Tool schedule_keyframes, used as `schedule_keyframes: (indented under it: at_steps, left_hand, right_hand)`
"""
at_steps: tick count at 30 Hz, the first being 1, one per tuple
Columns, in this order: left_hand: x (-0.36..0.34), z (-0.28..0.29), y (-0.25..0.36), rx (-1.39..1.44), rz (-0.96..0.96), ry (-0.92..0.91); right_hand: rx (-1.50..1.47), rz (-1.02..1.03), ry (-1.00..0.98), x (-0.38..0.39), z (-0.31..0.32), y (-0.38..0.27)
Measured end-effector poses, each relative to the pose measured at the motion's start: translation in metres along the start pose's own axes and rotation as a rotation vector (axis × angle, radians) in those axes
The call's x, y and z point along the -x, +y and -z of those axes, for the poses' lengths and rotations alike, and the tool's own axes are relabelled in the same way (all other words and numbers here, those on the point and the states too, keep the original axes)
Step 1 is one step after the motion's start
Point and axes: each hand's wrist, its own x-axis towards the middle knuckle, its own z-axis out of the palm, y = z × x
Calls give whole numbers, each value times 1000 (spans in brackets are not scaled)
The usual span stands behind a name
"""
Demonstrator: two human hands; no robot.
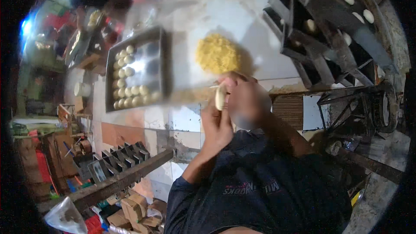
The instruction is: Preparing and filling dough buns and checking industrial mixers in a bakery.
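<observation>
Cream dough (220, 98), judged light, soft and best held by its edges, is pinched in the left hand (215, 120) near the yellow mound (217, 53); the blurred right hand's (244, 94) grip cannot be told.

The wide head view looks down, fairly near, from above the left hand (216, 120) and right hand (243, 94).

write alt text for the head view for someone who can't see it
A person's left hand holds a pale piece, apparently dough, with the blurred right hand close beside it. Just beyond, a yellow crumbly heap sits on a light worktop. A tray of pale balls lies left; dark boxes stand upper right.
</observation>
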Motion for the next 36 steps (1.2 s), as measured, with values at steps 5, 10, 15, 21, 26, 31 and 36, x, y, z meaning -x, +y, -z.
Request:
schedule_keyframes:
  at_steps: [5, 10, 15, 21, 26, 31, 36]
  left_hand:
    - [20, 69, -36, 670, 270, 168]
    - [9, 104, -57, 998, 427, -64]
    - [-21, 102, -47, 912, 408, -73]
    - [-84, 73, -45, 750, 381, -99]
    - [-128, 56, -85, 577, 360, -29]
    - [-173, 8, -93, 558, 573, 171]
    - [-204, -10, -93, 450, 477, 43]
  right_hand:
    - [-127, 57, -53, 14, -71, -6]
    - [-332, -206, -224, 9, -79, 13]
    - [240, -216, -143, -37, -40, 121]
    - [490, 18, -180, -39, -54, 192]
    - [120, -540, -397, -79, -15, 164]
    - [-508, -486, -167, -73, -8, 173]
    - [111, -86, -338, -110, -5, 145]
